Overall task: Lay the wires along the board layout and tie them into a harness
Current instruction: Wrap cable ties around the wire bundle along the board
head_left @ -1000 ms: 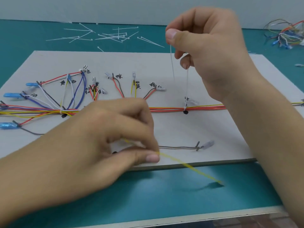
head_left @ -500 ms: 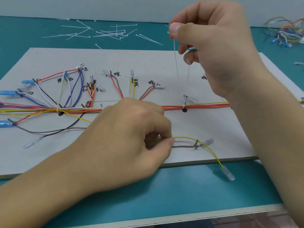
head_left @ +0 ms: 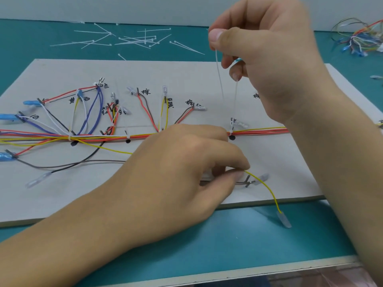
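Most of the wires (head_left: pixel 116 137) already lie along the board (head_left: pixel 279 158) as a trunk, tied at two spots on the left. The right hand (head_left: pixel 267 59) pinches a cable tie (head_left: pixel 235 100) looped round the trunk, not yet pulled snug. The left hand (head_left: pixel 176 175) pinches a loose yellow wire (head_left: pixel 267 189) whose end hangs over the teal surface (head_left: pixel 207 245), still unrouted. Spare ties (head_left: pixel 132 39) wait behind.

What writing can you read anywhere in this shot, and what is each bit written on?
All of it is handwritten in black on the board:
"棕" beside the red and brown branch.
"棕" by the next brown and red branch.
"白" near the blue terminals at the left.
"白" by the white wire.
"兰" by the blue wires.
Other marks are partly covered by wires or the right hand, or too blurred to read.
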### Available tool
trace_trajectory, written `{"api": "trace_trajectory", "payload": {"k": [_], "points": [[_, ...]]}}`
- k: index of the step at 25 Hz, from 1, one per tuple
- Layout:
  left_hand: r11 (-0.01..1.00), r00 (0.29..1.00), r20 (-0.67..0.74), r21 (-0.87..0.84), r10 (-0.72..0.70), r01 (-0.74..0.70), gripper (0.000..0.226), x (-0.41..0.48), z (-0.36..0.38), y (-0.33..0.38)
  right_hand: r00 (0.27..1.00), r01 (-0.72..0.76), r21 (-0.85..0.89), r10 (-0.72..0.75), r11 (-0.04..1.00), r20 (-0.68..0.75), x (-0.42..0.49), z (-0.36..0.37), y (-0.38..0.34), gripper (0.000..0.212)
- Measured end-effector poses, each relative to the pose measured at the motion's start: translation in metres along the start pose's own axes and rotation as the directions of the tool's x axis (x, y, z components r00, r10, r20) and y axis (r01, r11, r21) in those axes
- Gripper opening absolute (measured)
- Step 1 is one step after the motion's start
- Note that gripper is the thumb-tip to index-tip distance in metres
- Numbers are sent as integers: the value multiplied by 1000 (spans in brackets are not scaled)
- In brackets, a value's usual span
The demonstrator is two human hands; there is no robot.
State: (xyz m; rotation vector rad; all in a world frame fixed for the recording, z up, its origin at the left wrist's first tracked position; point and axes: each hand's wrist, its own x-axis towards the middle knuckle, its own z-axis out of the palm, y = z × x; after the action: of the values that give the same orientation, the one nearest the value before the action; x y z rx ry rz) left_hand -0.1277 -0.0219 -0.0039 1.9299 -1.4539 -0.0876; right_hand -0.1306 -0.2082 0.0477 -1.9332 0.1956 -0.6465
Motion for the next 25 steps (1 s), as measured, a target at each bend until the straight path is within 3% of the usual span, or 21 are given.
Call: {"api": "trace_trajectory", "payload": {"k": [8,17,25], "points": [[999,997,63,32,-35,33,16,5,5,9,1000,15,-7,-15,1000,12,-2,3,-1,11],[962,988,112,263,-102,70,20,0,-5,12,1000,20,-42,-19,999,17,-5,3,-4,12],[948,978,146,302,-150,100,19,-10,-29,4,999,38,-44,-36,998,34,-6,4,-6,11]]}}
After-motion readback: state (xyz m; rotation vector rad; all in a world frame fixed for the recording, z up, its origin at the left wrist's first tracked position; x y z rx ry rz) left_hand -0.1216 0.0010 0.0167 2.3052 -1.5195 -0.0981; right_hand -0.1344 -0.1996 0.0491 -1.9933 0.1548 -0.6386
